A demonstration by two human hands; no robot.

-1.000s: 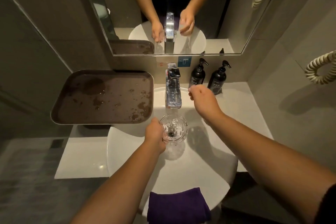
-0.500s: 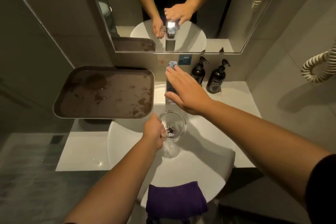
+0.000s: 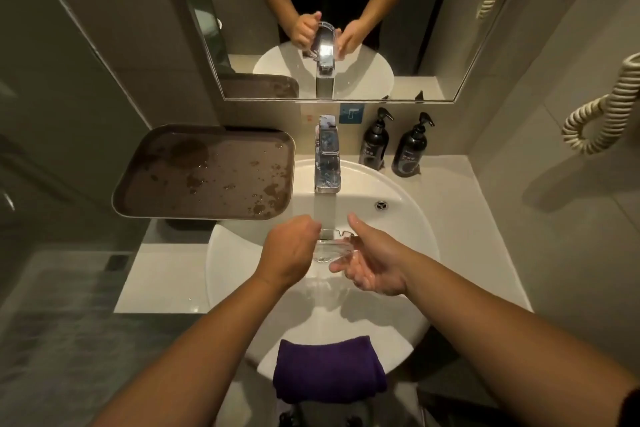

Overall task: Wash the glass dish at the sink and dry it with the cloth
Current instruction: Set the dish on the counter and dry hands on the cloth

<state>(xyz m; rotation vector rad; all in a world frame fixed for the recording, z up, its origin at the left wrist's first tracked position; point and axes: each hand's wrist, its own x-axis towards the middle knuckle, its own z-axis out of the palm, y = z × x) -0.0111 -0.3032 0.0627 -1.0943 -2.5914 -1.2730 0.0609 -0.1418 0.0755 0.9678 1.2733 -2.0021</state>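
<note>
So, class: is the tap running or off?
Running: a stream of water falls from the tap onto the glass dish held over the sink.

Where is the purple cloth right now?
The purple cloth hangs over the near rim of the white sink, at the bottom middle of the head view, between the person's forearms.
</note>
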